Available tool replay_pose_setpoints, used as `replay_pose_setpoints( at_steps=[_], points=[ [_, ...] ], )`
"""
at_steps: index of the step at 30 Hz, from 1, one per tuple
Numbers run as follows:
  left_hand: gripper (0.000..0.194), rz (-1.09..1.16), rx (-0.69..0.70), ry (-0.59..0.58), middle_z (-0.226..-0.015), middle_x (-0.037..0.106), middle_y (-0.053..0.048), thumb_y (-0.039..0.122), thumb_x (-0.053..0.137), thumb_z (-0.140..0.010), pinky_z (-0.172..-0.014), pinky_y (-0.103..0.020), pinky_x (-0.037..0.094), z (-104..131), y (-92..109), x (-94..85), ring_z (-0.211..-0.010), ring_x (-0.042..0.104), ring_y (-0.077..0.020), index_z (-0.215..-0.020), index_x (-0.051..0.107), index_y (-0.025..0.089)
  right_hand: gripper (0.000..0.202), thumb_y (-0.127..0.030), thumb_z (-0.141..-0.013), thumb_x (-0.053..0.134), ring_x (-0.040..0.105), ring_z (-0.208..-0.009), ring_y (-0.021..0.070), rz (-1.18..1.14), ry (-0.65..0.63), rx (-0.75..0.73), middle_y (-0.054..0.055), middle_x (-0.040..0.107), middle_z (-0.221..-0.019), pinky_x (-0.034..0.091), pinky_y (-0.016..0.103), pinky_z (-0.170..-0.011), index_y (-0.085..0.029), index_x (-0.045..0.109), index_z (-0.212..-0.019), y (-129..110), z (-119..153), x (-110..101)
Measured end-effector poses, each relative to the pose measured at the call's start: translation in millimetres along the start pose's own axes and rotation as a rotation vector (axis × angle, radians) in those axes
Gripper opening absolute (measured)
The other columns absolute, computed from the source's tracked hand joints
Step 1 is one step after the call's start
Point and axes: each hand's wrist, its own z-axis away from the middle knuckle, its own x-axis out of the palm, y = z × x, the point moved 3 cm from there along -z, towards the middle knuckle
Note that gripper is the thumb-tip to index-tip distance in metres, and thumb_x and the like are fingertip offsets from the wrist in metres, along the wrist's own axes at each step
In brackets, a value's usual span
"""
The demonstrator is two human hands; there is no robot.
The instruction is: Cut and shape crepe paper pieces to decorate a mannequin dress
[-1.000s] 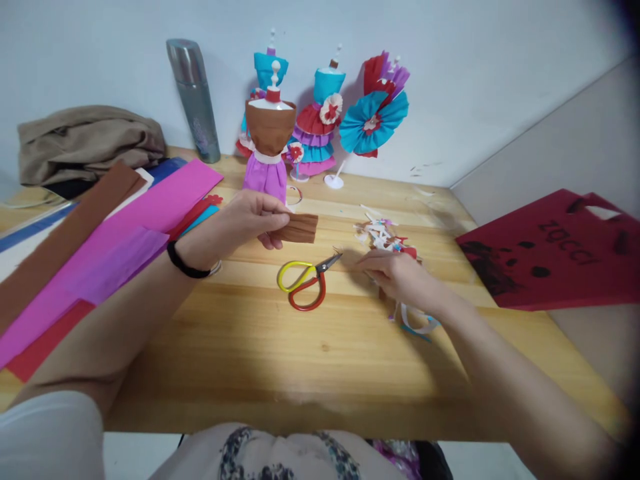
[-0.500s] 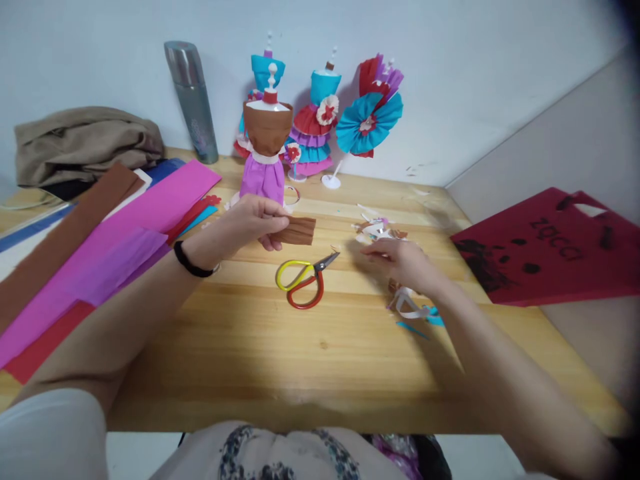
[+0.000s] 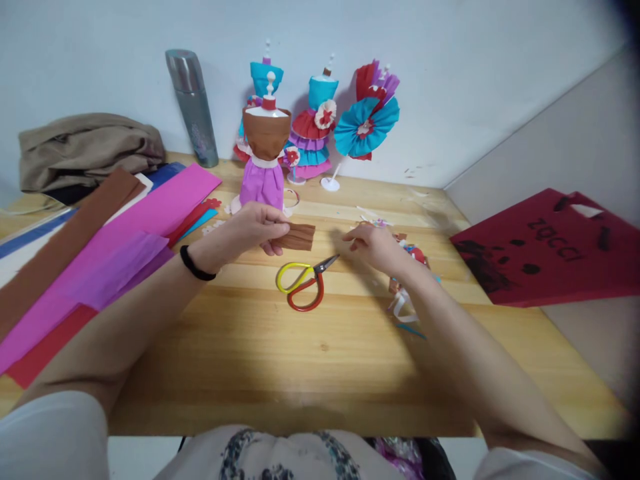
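My left hand pinches a short strip of brown crepe paper, whose free end points right. To the right, over the table, is my right hand, its fingers curled; whether anything small is between them cannot be made out. Between and below the hands lie scissors with one yellow and one red handle, blades up and to the right. Just behind my left hand stands a small dress form in a brown top and purple skirt. Paper scraps lie beneath and beside my right forearm.
Behind stand two more dressed forms and a blue paper rosette on a stand. A grey bottle and brown cloth are at the back left. Coloured paper sheets lie left, a red bag right.
My right hand has moved left, away from the scraps and closer to the brown strip. My left hand still holds the strip in nearly the same place.
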Motion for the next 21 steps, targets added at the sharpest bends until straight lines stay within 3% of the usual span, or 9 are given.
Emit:
replay_pose_setpoints(
  at_steps=[3, 5, 7, 9, 11, 15, 21],
  points=[
    [0.01, 0.004, -0.009, -0.002, -0.055, 0.068, -0.002, 0.015, 0.061, -0.085, -0.05, -0.018, 0.051, 0, 0, 1.7, -0.048, 0.064, -0.0114, -0.077, 0.067, 0.013, 0.031, -0.005, -0.079, 0.051, 0.071, -0.085, 0.0214, 0.004, -0.006, 0.123, 0.01, 0.077, -0.091, 0.051, 0.029, -0.079, -0.016, 0.077, -0.091, -13, 0, 4],
    [0.009, 0.008, -0.013, -0.007, -0.055, 0.067, -0.002, 0.014, 0.061, -0.084, -0.049, -0.018, 0.051, 1, 1, 3.7, -0.048, 0.064, -0.0115, -0.078, 0.067, 0.012, 0.027, -0.008, -0.079, 0.053, 0.07, -0.093, 0.0249, -0.034, 0.128, 0.193, 0.014, 0.076, -0.1, 0.052, 0.034, -0.084, -0.016, 0.076, -0.09, -22, 1, -3],
    [0.009, 0.009, -0.019, -0.017, -0.055, 0.067, -0.002, 0.013, 0.06, -0.085, -0.049, -0.019, 0.051, 1, 1, 5.9, -0.05, 0.065, -0.0122, -0.078, 0.066, 0.011, 0.025, -0.017, -0.083, 0.055, 0.07, -0.095, 0.026, -0.277, 0.26, 0.183, 0.014, 0.074, -0.108, 0.054, 0.038, -0.085, -0.016, 0.075, -0.1, -34, 3, -13],
    [0.011, 0.003, -0.034, -0.037, -0.055, 0.067, -0.002, 0.014, 0.059, -0.086, -0.05, -0.019, 0.052, 0, -1, 8.3, -0.051, 0.066, -0.0127, -0.078, 0.066, 0.011, 0.032, -0.032, -0.087, 0.059, 0.071, -0.093, 0.0242, -0.722, 0.209, 0.112, 0.011, 0.073, -0.113, 0.056, 0.038, -0.081, -0.021, 0.069, -0.115, -53, 4, -17],
    [0.014, -0.003, -0.048, -0.05, -0.055, 0.066, -0.002, 0.014, 0.057, -0.087, -0.05, -0.019, 0.051, -1, -4, 10.7, -0.052, 0.066, -0.0125, -0.077, 0.066, 0.011, 0.042, -0.04, -0.082, 0.066, 0.07, -0.09, 0.0224, -0.954, 0.156, 0.059, 0.009, 0.072, -0.115, 0.056, 0.036, -0.076, -0.023, 0.065, -0.121, -75, 3, -16],
    [0.018, 0.014, -0.073, -0.061, -0.054, 0.065, -0.001, 0.012, 0.057, -0.088, -0.051, -0.019, 0.051, -3, -10, 16.4, -0.051, 0.063, -0.0108, -0.072, 0.066, 0.011, 0.046, -0.033, -0.066, 0.077, 0.064, -0.074, 0.0166, -1.104, 0.155, 0.017, 0.002, 0.069, -0.089, 0.052, 0.031, -0.068, -0.02, 0.065, -0.108, -104, -4, 0],
    [0.011, 0.104, -0.066, -0.063, -0.059, 0.067, -0.001, 0.02, 0.069, -0.083, -0.052, -0.018, 0.052, -6, -15, 21.4, -0.053, 0.064, -0.0105, -0.088, 0.072, 0.01, 0.032, -0.034, -0.064, 0.073, 0.055, -0.062, 0.0133, -1.199, 0.274, 0.125, -0.002, 0.063, -0.073, 0.045, 0.029, -0.062, -0.021, 0.064, -0.091, -100, -9, 19]
  ],
)
